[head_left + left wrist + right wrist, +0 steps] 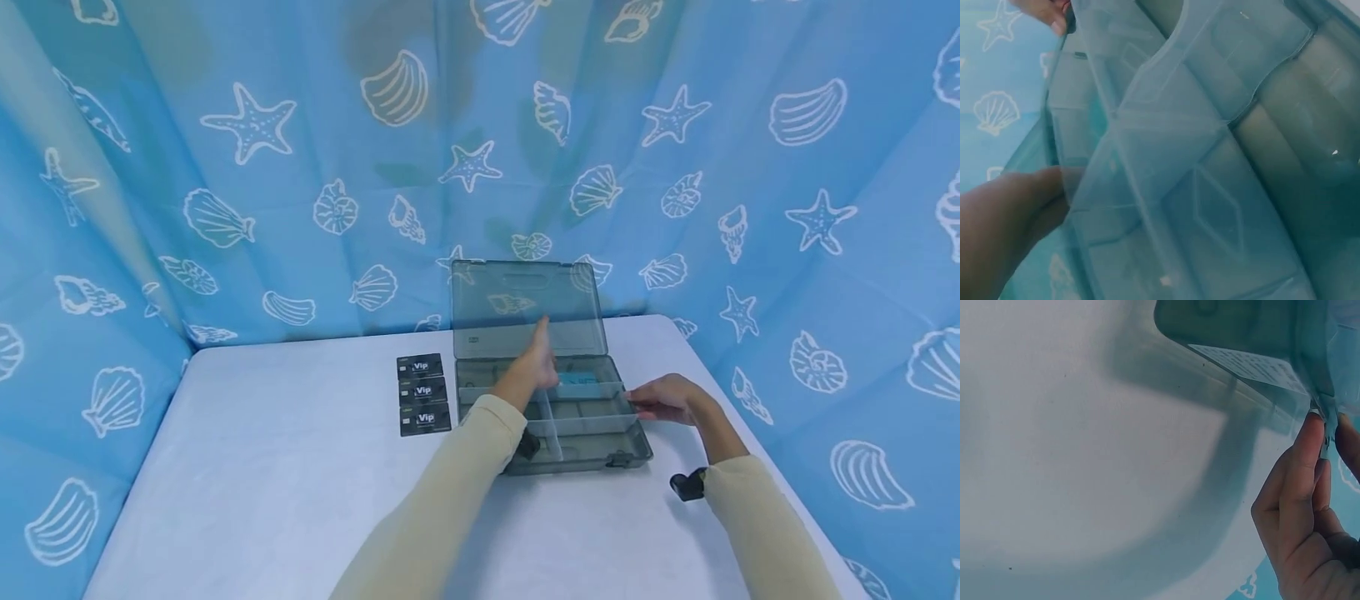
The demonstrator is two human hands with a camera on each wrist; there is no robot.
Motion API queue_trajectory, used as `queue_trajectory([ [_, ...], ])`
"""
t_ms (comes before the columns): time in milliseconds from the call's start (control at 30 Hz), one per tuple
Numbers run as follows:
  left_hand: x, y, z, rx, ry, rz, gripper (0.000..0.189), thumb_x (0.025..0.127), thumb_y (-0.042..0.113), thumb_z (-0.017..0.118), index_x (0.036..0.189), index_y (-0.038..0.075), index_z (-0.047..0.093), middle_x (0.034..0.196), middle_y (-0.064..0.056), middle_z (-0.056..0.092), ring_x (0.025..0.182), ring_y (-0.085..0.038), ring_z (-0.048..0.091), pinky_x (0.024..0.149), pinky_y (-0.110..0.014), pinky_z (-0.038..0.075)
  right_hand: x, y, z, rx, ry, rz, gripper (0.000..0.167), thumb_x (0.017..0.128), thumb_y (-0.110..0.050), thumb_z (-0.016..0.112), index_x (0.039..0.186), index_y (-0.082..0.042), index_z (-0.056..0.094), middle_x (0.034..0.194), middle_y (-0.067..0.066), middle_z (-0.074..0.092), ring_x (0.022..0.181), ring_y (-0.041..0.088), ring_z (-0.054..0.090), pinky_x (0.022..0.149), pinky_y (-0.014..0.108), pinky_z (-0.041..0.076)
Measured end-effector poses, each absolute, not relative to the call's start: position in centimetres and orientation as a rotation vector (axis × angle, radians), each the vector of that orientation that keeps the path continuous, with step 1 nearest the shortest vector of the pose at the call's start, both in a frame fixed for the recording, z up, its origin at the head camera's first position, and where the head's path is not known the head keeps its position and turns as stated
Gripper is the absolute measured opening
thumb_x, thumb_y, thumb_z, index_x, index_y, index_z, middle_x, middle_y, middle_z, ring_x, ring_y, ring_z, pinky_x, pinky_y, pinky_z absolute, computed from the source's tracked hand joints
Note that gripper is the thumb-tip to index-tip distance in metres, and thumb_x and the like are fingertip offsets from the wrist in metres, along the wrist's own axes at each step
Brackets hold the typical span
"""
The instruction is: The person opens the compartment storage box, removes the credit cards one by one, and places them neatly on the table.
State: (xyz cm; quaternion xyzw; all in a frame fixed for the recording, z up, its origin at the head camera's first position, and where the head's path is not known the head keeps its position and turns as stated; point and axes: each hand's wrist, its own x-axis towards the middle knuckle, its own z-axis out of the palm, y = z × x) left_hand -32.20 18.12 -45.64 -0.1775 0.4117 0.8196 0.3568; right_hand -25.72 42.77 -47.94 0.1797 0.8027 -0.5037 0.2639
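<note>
A grey see-through plastic storage box (592, 462) lies with its lid (525, 304) raised at the back. Inside it stands a clear plastic tray (592, 425) with a crosswise divider, filling much of the left wrist view. My left hand (536, 360) reaches over the box's middle, one digit pointing up toward the lid. In the left wrist view its fingertips pass behind the tray's clear wall; I cannot tell whether they grip it. At the box's right side, my right hand (1304, 506) pinches the rim between thumb and fingers, close to a printed label (1247, 365).
Three black cards (423, 392) marked "Vip" lie in a column left of the box. A light-blue piece (577, 379) shows in the back compartment. The white table (285, 467) meets a blue seashell-print curtain (322, 192) behind and at both sides.
</note>
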Motion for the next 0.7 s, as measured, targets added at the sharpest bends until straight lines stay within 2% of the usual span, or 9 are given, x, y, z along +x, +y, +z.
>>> queue_trajectory([
  [167, -32.1, 18.3, -46.5, -0.42, 1.006, 2.133, 0.092, 0.098, 0.06, 0.035, 0.153, -0.001, -0.006, 0.159, -0.025, -0.006, 0.146, -0.038, -0.009, 0.118, -0.051, -0.005, -26.0, 42.7, -48.0, 0.504, 2.171, -1.35, 0.04, 0.092, -0.022, 0.069, 0.116, 0.01, 0.063, 0.088, 0.011, 0.066, 0.073, 0.017, 0.067, 0.074, 0.029, 0.059],
  [333, -31.6, 18.1, -47.2, -0.438, 1.003, 2.198, 0.092, 0.099, 0.054, 0.044, 0.154, 0.001, -0.007, 0.159, -0.025, -0.007, 0.146, -0.038, -0.008, 0.119, -0.049, -0.002, -26.2, 42.4, -48.5, 0.49, 2.155, -1.374, 0.039, 0.092, -0.022, 0.069, 0.115, 0.009, 0.064, 0.087, 0.01, 0.066, 0.072, 0.016, 0.067, 0.072, 0.028, 0.058],
  [467, -31.1, 18.1, -47.4, -0.466, 0.99, 2.259, 0.09, 0.099, 0.048, 0.048, 0.154, 0.004, -0.007, 0.159, -0.025, -0.007, 0.148, -0.033, -0.003, 0.12, -0.041, 0.004, -26.0, 42.3, -48.6, 0.494, 2.13, -1.403, 0.038, 0.093, -0.021, 0.068, 0.115, 0.009, 0.063, 0.087, 0.01, 0.066, 0.071, 0.015, 0.066, 0.072, 0.027, 0.058],
  [567, -30.6, 18.6, -47.5, -0.433, 1.068, 2.271, 0.077, 0.101, 0.039, 0.048, 0.154, 0.0, 0.007, 0.155, -0.029, 0.011, 0.144, -0.034, 0.017, 0.118, -0.038, 0.02, -25.8, 42.5, -48.4, 0.512, 2.131, -1.404, 0.038, 0.093, -0.021, 0.068, 0.116, 0.009, 0.063, 0.088, 0.01, 0.066, 0.071, 0.015, 0.066, 0.071, 0.027, 0.058],
  [633, -30.3, 19.2, -47.7, -0.372, 1.236, 2.23, 0.063, 0.102, 0.03, 0.049, 0.149, -0.006, 0.027, 0.147, -0.029, 0.031, 0.136, -0.031, 0.037, 0.112, -0.036, 0.033, -25.7, 42.7, -48.3, 0.502, 2.143, -1.39, 0.039, 0.094, -0.022, 0.067, 0.117, 0.009, 0.062, 0.089, 0.011, 0.065, 0.071, 0.016, 0.066, 0.072, 0.027, 0.058],
  [700, -30.1, 19.7, -47.8, -0.284, 1.489, 2.131, 0.046, 0.101, 0.024, 0.052, 0.135, -0.007, 0.048, 0.132, -0.023, 0.051, 0.12, -0.029, 0.056, 0.106, -0.039, 0.042, -25.7, 42.8, -48.0, 0.504, 2.155, -1.384, 0.038, 0.094, -0.022, 0.067, 0.117, 0.009, 0.063, 0.089, 0.011, 0.064, 0.072, 0.016, 0.066, 0.072, 0.027, 0.058],
])
